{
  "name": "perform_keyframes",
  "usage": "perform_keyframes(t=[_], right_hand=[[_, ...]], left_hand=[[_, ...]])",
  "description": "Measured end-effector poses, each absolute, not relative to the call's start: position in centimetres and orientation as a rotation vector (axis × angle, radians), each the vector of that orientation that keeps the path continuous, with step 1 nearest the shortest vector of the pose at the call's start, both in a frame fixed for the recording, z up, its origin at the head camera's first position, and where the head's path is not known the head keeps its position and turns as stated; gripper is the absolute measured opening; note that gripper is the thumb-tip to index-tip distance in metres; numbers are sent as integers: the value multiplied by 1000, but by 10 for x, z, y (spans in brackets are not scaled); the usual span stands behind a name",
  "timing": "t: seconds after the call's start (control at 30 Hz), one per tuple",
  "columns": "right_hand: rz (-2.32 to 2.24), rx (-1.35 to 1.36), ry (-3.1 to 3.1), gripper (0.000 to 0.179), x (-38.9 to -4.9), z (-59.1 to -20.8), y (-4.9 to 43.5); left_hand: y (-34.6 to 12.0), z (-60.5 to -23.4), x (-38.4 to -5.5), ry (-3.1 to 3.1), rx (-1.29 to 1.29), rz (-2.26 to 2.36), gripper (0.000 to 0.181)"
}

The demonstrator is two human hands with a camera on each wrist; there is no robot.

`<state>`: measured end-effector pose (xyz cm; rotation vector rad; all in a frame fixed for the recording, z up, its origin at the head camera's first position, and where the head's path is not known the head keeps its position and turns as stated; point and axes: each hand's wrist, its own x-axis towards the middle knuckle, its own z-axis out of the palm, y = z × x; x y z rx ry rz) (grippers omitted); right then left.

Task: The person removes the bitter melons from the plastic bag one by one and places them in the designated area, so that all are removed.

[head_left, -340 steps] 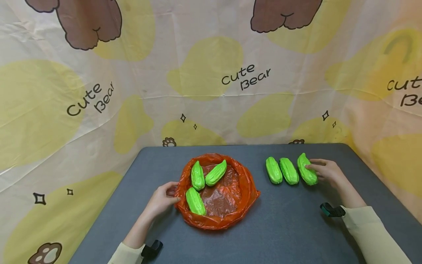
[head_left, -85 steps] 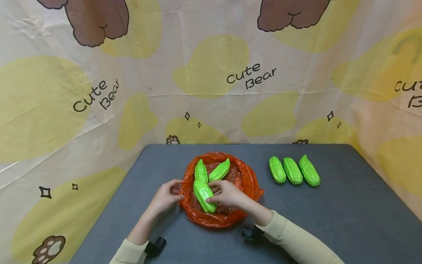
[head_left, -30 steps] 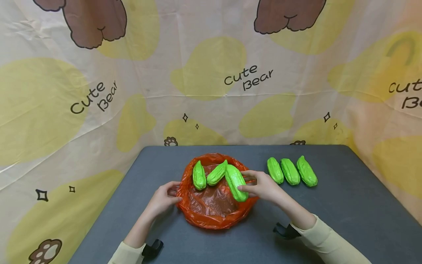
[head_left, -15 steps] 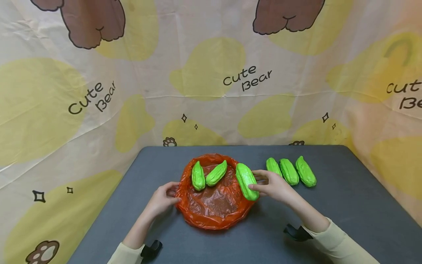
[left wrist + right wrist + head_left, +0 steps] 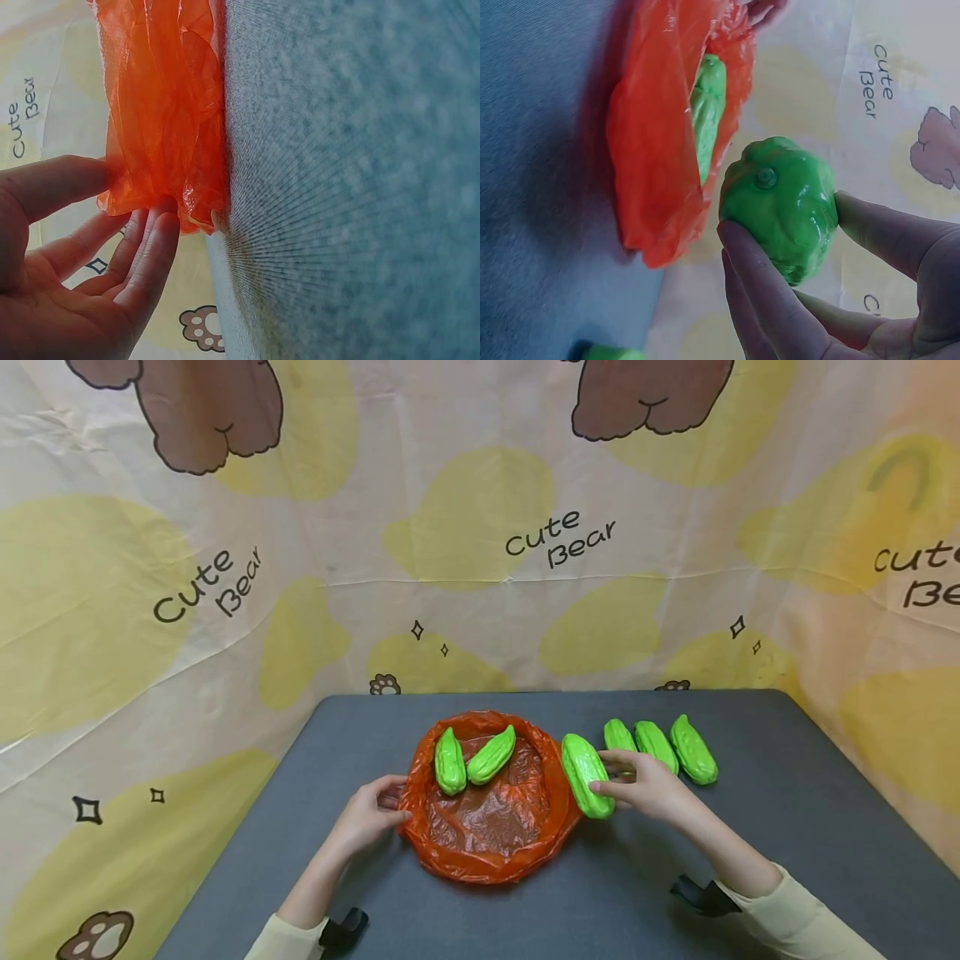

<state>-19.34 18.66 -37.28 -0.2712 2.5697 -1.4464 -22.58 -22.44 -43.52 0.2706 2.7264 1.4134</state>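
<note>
At the bottom edge of the head view, the frame crops my pale sleeves [image 5: 288, 939], with a dark device [image 5: 345, 931] at each wrist. Just beyond, my left hand [image 5: 367, 814] curves loosely on the side of a red plastic bag [image 5: 487, 867]; the left wrist view alone shows my thumb and fingertips against its wrinkled wall. My right hand [image 5: 651, 785] pinches a plump green gourd [image 5: 585, 777] between thumb and fingers, holding it above the table [image 5: 450, 927], by the bag's right rim. Only the right wrist view reveals its end, marked by a small round nub (rather like a button). In the bag's far left part lie two more gourds [image 5: 450, 762]; from my right wrist, just one shows between the folds. To the far right, three gourds [image 5: 693, 752] lie in a row, the leftmost partly hidden by my hand. A green sliver at the right wrist view's bottom edge is too cropped to identify. Behind, a patterned cloth [image 5: 465, 518] reads "Cute Bear", its bears cut off at the top.
</note>
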Motion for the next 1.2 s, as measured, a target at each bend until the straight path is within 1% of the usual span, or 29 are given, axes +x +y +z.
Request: perform_keyframes(t=[0.5,1.2], right_hand=[[-1381,-251,2634,70,-184,-380,209],[-1317,-125,2618,72,-174,-395,232]], left_hand=[[-224,-436,-227,2721,271,1409,48],[-225,-435,-227,2713,271,1406,49]])
